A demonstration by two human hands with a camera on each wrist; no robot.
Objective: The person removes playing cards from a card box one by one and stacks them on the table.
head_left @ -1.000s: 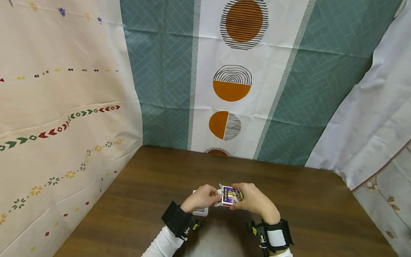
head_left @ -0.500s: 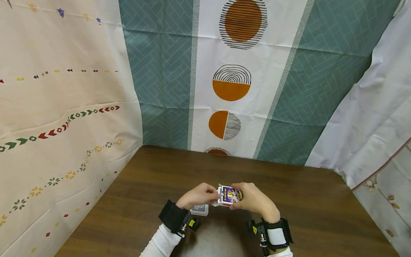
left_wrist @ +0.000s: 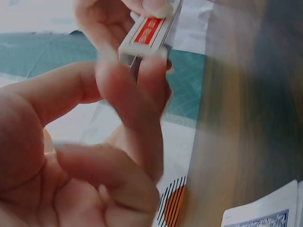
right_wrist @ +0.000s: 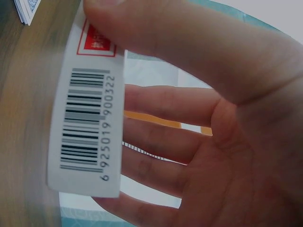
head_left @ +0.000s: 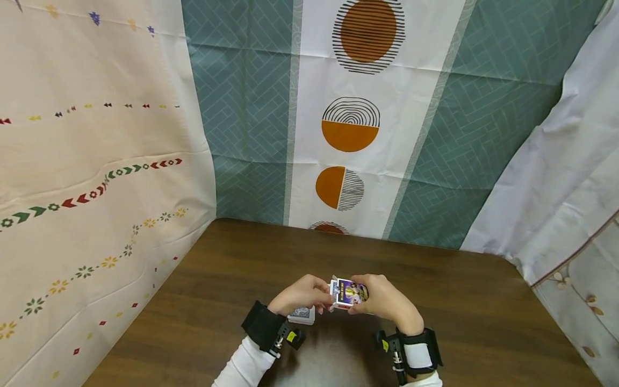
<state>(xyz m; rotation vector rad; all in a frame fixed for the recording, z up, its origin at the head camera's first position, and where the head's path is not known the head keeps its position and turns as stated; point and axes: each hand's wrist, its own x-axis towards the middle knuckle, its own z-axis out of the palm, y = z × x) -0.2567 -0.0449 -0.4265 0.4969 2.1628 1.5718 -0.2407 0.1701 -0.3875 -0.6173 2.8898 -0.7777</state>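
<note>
My right hand point(head_left: 387, 301) holds a small playing-card box point(head_left: 351, 293) with a purple picture on its face, thumb on the near edge and fingers on the far edge. In the right wrist view its white side shows a barcode point(right_wrist: 87, 123) and a red label. The box's left end is open, with a white flap and a blue-patterned card back at the mouth. My left hand point(head_left: 302, 294) has its bent fingertips right at that open end, blurred in the left wrist view; I cannot tell whether they pinch anything. Beneath it lies a stack of playing cards point(head_left: 302, 316), partly hidden.
The brown wooden table point(head_left: 271, 252) runs back to a teal and white patterned curtain point(head_left: 251, 134). A cream cloth point(head_left: 96, 188) hangs at the left, a white cloth point(head_left: 546, 172) at the right. Each wrist wears a black strap with a small camera.
The left fingers have moved from the flap, shifting left and then back to the open end of the box. More of the card stack on the table shows. The right hand keeps its hold.
</note>
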